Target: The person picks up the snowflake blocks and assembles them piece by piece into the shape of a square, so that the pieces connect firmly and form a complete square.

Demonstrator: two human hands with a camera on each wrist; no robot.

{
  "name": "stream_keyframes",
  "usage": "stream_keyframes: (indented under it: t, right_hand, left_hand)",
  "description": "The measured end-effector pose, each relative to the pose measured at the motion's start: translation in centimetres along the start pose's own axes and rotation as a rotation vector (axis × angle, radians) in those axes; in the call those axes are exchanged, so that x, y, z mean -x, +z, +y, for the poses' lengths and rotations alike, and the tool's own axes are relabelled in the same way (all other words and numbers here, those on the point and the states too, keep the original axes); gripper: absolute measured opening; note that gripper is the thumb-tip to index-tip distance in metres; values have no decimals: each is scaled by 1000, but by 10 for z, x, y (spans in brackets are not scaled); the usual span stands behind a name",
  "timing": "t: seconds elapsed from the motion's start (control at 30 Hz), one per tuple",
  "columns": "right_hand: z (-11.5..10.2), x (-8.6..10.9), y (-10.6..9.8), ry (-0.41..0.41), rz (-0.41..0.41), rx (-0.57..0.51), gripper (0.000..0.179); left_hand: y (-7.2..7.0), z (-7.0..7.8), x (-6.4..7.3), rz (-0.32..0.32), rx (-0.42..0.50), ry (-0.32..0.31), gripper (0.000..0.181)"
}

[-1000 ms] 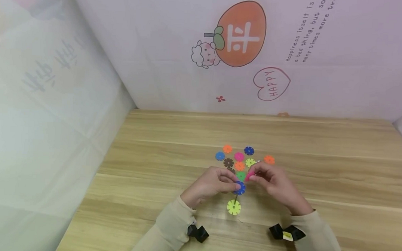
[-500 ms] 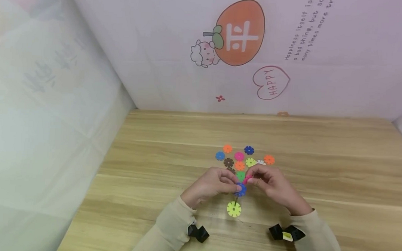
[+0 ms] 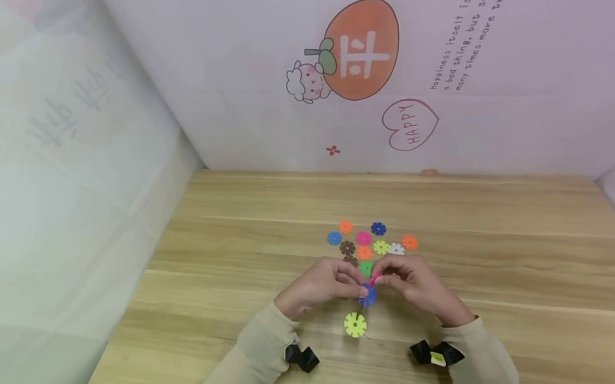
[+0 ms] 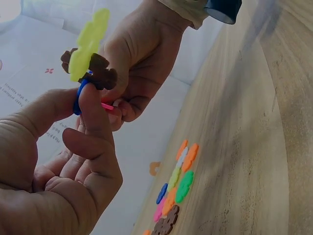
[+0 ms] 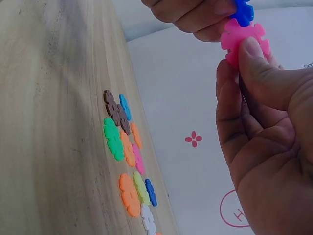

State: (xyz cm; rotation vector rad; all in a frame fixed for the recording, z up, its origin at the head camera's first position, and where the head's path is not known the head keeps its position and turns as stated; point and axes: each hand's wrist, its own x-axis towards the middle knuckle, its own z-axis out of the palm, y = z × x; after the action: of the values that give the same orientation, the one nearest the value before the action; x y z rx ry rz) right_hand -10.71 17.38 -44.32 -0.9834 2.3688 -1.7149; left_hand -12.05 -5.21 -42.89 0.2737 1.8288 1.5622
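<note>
My left hand [image 3: 329,283] pinches a blue notched plastic disc [image 3: 369,296] between thumb and fingertips. Slotted to that blue disc is a brown disc [image 4: 103,73], and a yellow disc [image 3: 355,326] is fixed to the brown one, so the three form a chain towards my body. Opposite, the right hand [image 3: 412,283] pinches a pink notched disc [image 5: 238,32] by thumb and fingers. In the right wrist view the pink disc's edge meets the edge of the blue one, the two turned at an angle to each other. Fingertips cover part of both discs.
Beyond the hands, loose discs lie flat on the wooden table [image 3: 242,269]: green [image 3: 365,268], white [image 3: 396,249], dark blue [image 3: 378,228], light blue [image 3: 334,238], with several orange, brown, pink and yellow-green ones. A printed cloth [image 3: 260,98] hangs at the table's back edge.
The right hand has brought the pink disc left and nearer to me, up against the blue disc. The blue, brown and yellow chain has dropped slightly towards my body. The head view has shifted a little.
</note>
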Motion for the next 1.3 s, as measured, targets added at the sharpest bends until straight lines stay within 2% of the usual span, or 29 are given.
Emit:
stream_keyframes:
  t: [0.3, 0.5, 0.87, 1.17, 1.3]
  right_hand:
    - [0, -2, -1, -105, -43, -35, 21]
    - [-6, -1, -2, -78, -59, 12, 19]
    - [-9, -1, -2, -94, -64, 16, 19]
    - [-9, -1, -3, -115, -41, 20, 21]
    - [-7, 0, -2, -111, -33, 27, 27]
  left_hand:
    - [0, 1, 1, -24, 17, -9, 16]
    - [0, 1, 1, -53, 35, -1, 16]
    - [2, 0, -1, -36, 24, 28, 15]
    - [-7, 5, 2, -104, -11, 35, 24]
    - [-7, 5, 2, -111, -11, 38, 25]
